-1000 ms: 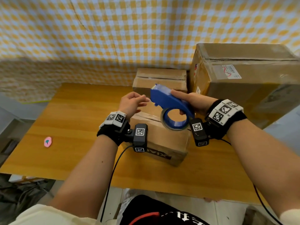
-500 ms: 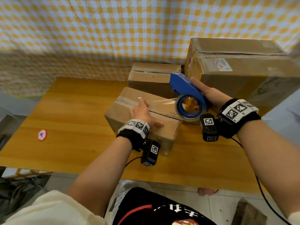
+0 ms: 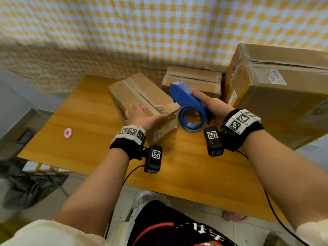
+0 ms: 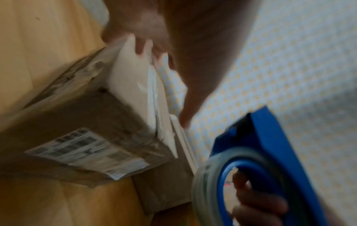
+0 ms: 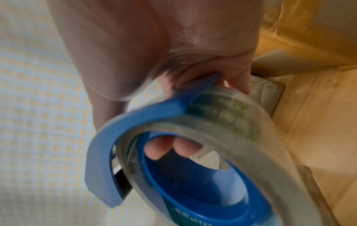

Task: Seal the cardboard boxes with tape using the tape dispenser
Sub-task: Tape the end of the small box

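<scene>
A small cardboard box (image 3: 142, 91) lies at the middle of the wooden table (image 3: 88, 121), a strip of clear tape running along its top seam. My left hand (image 3: 140, 115) grips its near end, fingers over the top edge and thumb along the near edge; the blurred left wrist view shows the hand (image 4: 173, 45) on the box (image 4: 86, 114). My right hand (image 3: 214, 105) holds the blue tape dispenser (image 3: 186, 98) just right of the box, off its surface, fingers through the core. Its clear tape roll (image 5: 231, 122) fills the right wrist view.
A second small box (image 3: 193, 80) stands behind the dispenser, and a large box (image 3: 276, 103) at the table's right. A small pink object (image 3: 68, 133) lies near the left edge. A yellow checked cloth (image 3: 159, 32) hangs behind the table.
My left hand has turned the small box so that its taped seam now runs away from me. The dispenser has stayed raised at the box's right end.
</scene>
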